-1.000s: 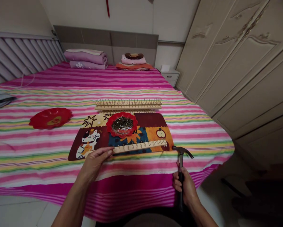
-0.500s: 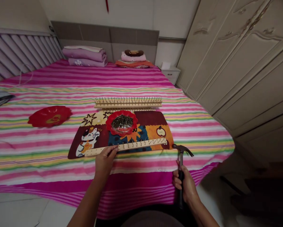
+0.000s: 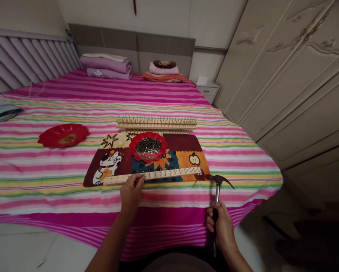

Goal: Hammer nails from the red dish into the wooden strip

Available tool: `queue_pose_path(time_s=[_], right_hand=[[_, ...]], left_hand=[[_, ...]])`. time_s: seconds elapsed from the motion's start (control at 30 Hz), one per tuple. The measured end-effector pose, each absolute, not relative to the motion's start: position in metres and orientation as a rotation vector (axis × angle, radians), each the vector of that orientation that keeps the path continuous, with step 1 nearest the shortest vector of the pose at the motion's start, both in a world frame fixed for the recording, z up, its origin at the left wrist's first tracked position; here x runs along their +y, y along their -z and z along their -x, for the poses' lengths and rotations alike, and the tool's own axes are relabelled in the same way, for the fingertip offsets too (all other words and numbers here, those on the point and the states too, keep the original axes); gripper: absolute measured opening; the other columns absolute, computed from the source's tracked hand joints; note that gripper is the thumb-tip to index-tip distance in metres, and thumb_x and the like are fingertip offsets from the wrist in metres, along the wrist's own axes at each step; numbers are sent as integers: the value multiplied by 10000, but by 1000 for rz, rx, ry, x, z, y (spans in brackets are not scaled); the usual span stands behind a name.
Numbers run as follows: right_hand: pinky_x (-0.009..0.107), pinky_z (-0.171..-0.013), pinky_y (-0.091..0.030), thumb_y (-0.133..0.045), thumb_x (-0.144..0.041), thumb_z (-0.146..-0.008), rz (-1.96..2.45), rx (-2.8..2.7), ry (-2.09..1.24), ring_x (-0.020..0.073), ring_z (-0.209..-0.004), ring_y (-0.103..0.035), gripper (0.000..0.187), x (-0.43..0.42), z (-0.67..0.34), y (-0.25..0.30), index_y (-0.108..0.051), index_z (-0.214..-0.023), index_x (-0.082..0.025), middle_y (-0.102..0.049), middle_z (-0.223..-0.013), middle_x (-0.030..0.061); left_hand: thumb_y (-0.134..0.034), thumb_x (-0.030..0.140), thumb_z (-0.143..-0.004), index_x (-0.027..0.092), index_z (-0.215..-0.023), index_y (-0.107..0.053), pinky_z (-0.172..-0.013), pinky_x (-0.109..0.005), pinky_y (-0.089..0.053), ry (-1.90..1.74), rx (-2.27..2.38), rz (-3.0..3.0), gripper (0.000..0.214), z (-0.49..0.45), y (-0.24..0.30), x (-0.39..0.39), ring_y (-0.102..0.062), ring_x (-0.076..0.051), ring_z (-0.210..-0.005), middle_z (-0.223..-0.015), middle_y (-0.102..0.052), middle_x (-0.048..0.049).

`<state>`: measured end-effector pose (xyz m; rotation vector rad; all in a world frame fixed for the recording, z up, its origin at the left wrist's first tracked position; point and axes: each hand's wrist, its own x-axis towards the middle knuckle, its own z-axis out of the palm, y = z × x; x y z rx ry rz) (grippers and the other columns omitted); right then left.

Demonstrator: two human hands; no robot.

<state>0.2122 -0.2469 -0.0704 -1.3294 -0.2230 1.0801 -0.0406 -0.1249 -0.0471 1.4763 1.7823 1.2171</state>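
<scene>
My right hand (image 3: 221, 224) is wrapped around the dark handle of a claw hammer (image 3: 217, 193), its head up and beside the right end of a wooden strip (image 3: 166, 174). The pale strip lies along the front of a patterned mat (image 3: 183, 141). Small nails stand in a row over its right part, and its left part shows holes. My left hand (image 3: 131, 190) is closed in a pinch at the strip's middle, on what looks like a nail (image 3: 144, 175), mostly covered by the fingertips. Behind the strip, a red scalloped dish (image 3: 132, 145) holds a heap of loose nails (image 3: 148, 147).
More wooden strips (image 3: 158, 125) bristling with nails lie behind the dish. A second red dish (image 3: 52, 139) sits on the striped bed (image 3: 228, 151) to the left. Folded bedding (image 3: 107, 67) is at the headboard, and a wardrobe (image 3: 285, 83) stands on the right.
The view has shifted slightly, moving the scene a little rightward. My left hand stays pinched at the strip's middle, and the hammer stays in my right hand beside the strip's right end.
</scene>
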Motion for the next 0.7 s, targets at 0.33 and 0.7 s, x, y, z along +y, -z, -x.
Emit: queue_pose_path(time_s=[0.33,0.7], right_hand=[[212,-422,-271,-466,-474,-865,1442,-1162,-1223,94,-451,-353,464,-233,-167,-1,-539,-1243,-214,-408,-535,-62],[240,-508,-335,-368,-323,-915,1458,-1722,-1031,126,-508,-414,419,-190,-130,-25,-502,-1299,-223,-522,-622,-11]], left_hand=[[-516,349,-753,211,-738,-645,-760,-295,-468,-1252,1746,-1745,190,38,56,-122,-629,-189,-784,-775,-689,-45],[-501,326,-759,210,-750,-628,-737,-292,-465,-1281,1706,-1754,172,41,65,-125,-623,-185,-767,-781,-681,-45]])
